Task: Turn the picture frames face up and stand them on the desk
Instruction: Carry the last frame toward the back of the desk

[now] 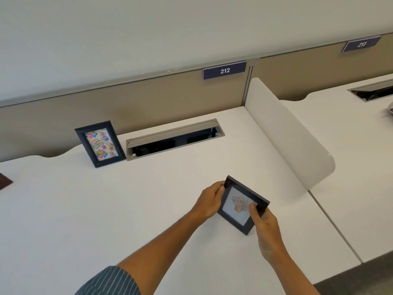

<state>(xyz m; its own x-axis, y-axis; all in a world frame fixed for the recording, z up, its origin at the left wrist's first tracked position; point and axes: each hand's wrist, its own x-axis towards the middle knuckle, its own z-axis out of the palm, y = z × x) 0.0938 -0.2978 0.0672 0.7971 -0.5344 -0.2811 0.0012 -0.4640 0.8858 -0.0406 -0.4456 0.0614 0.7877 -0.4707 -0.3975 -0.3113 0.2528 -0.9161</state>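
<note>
Head view, looking down over the white desk [106, 209], and both hands are on a small dark picture frame [242, 206] near the front right part of the desk. The left hand [209, 201] pinches the frame's left edge, thumb on the front, fingers wrapped behind. The right hand [265, 225] clamps the lower right side, thumb pressed flat across the glass. The frame is tilted, picture side up toward the camera, its lower corner at or just above the desk surface; hard to say whether it touches. Its picture is pale and blurred, perhaps flowers.

Over at the back edge, a second frame with a birthday card [100, 143] stands upright, leaning slightly back, just beside the left end of the open cable tray [174, 138]. A dark object [4, 180] pokes in at the left edge of the desk, mostly cut off. A white divider panel [285, 133] runs along the right edge, and a sign reading 212 [224, 70] sits on the partition behind.
</note>
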